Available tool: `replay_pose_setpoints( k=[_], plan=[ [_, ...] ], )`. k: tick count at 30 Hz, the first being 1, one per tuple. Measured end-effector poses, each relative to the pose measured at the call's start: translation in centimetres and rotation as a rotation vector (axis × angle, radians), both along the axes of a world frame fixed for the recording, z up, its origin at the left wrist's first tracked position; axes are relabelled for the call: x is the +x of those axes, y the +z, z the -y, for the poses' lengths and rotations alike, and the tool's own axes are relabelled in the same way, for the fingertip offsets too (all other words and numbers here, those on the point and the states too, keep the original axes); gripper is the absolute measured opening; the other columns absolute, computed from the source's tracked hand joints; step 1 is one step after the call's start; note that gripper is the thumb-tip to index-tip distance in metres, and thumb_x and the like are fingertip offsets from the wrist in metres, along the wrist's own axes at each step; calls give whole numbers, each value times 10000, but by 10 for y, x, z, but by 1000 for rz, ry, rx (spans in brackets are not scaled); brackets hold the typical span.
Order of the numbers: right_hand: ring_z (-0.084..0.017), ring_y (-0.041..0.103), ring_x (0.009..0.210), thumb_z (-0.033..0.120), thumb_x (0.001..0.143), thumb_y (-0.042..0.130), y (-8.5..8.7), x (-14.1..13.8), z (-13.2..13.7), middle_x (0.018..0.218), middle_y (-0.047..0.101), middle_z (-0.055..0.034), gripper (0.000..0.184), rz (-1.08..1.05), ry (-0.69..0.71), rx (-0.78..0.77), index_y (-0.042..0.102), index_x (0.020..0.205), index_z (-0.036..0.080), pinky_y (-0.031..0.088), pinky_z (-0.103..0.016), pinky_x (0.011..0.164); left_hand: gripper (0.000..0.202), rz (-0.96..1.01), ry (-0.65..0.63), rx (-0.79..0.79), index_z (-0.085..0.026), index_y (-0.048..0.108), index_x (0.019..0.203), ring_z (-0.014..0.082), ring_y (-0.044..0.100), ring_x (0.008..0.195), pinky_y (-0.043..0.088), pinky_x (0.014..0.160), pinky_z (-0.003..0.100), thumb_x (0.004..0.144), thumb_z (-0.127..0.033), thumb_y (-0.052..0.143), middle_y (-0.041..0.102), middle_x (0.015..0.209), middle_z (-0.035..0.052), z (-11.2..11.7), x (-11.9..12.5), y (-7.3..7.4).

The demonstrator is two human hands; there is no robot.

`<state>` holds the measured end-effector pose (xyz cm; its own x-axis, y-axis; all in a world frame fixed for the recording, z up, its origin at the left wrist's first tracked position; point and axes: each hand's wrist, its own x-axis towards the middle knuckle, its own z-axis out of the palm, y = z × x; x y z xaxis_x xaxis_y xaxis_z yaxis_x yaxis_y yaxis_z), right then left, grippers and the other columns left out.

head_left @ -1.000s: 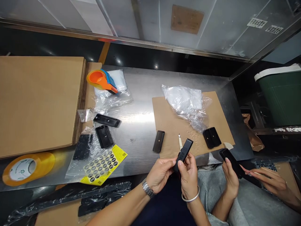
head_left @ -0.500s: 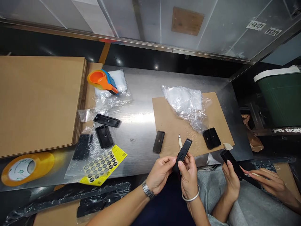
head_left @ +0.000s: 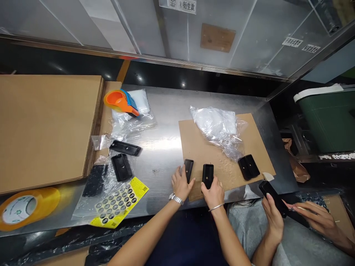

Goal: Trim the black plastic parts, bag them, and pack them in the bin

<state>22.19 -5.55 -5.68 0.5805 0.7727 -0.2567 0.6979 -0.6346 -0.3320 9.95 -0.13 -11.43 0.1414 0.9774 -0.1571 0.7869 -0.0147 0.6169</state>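
Note:
My left hand [head_left: 181,184] has its fingers spread at the near end of a shallow black plastic shell [head_left: 189,168] on the cardboard sheet [head_left: 230,184]. Its thumb and index finger are on either side of that shell; whether they press on it I cannot tell. My right hand [head_left: 214,194] grips another black plastic shell [head_left: 208,173] by its lower end, hollow side up, at the cardboard. Two more black shells [head_left: 249,167] lie side by side to the right.
Clear plastic bags [head_left: 216,123] lie on the cardboard. Leftward are a yellow sticker sheet [head_left: 140,188], two black shells [head_left: 121,167], a tape dispenser [head_left: 122,101], stacked cardboard [head_left: 47,129] and a tape roll [head_left: 20,208]. A co-worker's hands [head_left: 273,216] hold a black piece at right.
My hands have come apart from the lettered black piece they held together. The left moved to the shell on the cardboard; the right now holds a shell hollow side up. The pale tool is mostly hidden.

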Motion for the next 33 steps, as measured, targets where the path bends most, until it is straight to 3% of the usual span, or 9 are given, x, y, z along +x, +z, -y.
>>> replay_pose_setpoints(
  k=[5, 10, 16, 19, 22, 25, 28, 31, 33],
  plan=[
    [-289, 556, 848, 392, 718, 544, -14, -12, -3, 864, 614, -166, 430, 54, 98, -48, 513, 1011, 78, 421, -349, 684, 649, 2, -70, 48, -94, 290, 1301, 285, 407, 988, 364, 859, 464, 724, -286, 516, 439, 1074, 147, -9, -4, -27],
    [-267, 540, 878, 415, 727, 529, -19, -16, 3, 905, 600, -142, 452, 10, 116, 36, 484, 1040, 92, 426, -350, 732, 633, 61, -60, 43, -85, 299, 1288, 279, 391, 1008, 342, 889, 468, 734, -306, 510, 435, 1070, 147, -11, -7, -30],
    [-271, 519, 894, 426, 725, 527, -11, -16, 9, 937, 581, -147, 495, 7, 67, 218, 456, 1085, 93, 436, -372, 738, 630, 204, -41, -26, -98, 353, 1265, 274, 391, 1009, 320, 911, 475, 711, -327, 548, 451, 1083, 145, 1, 14, -30],
    [-276, 510, 885, 437, 725, 526, -5, -14, 9, 932, 579, -150, 506, 35, 73, 235, 457, 1090, 93, 440, -381, 733, 586, 293, 14, -77, -114, 391, 1241, 276, 396, 1032, 306, 922, 488, 725, -352, 534, 459, 1088, 146, 5, 21, -27],
    [-278, 507, 888, 430, 721, 541, 1, -15, 7, 938, 575, -152, 513, 36, 75, 240, 458, 1091, 85, 444, -387, 746, 461, 398, 85, -133, -140, 441, 1197, 259, 406, 1080, 294, 943, 479, 813, -389, 384, 475, 1113, 141, 5, 17, -14],
    [-279, 509, 882, 420, 732, 538, 6, -26, 7, 922, 573, -150, 492, 30, 95, 244, 467, 1087, 85, 445, -396, 743, 451, 534, 51, -238, -148, 494, 1147, 210, 541, 929, 413, 844, 403, 848, -417, 288, 573, 1028, 123, 7, 9, 4],
    [-267, 506, 898, 392, 780, 489, 8, -39, 8, 959, 571, -151, 481, -46, 233, 248, 440, 1150, 88, 440, -395, 756, 479, 645, 48, -353, -141, 521, 1115, 195, 600, 804, 467, 744, 340, 787, -475, 415, 641, 911, 103, 8, 0, 17],
    [-225, 504, 936, 351, 827, 431, 1, -28, 7, 1042, 562, -122, 464, -164, 358, 284, 384, 1230, 126, 431, -350, 789, 492, 588, 199, -379, -128, 532, 1087, 215, 602, 814, 465, 749, 358, 774, -489, 411, 644, 888, 100, 1, -17, 15],
    [-218, 511, 921, 326, 849, 375, -8, 1, 4, 1009, 576, -113, 383, -89, 206, 326, 442, 1178, 141, 420, -348, 783, 473, 488, 256, -335, -121, 530, 1087, 236, 582, 855, 445, 785, 397, 791, -455, 373, 628, 893, 103, -9, -32, 6]
  ],
)
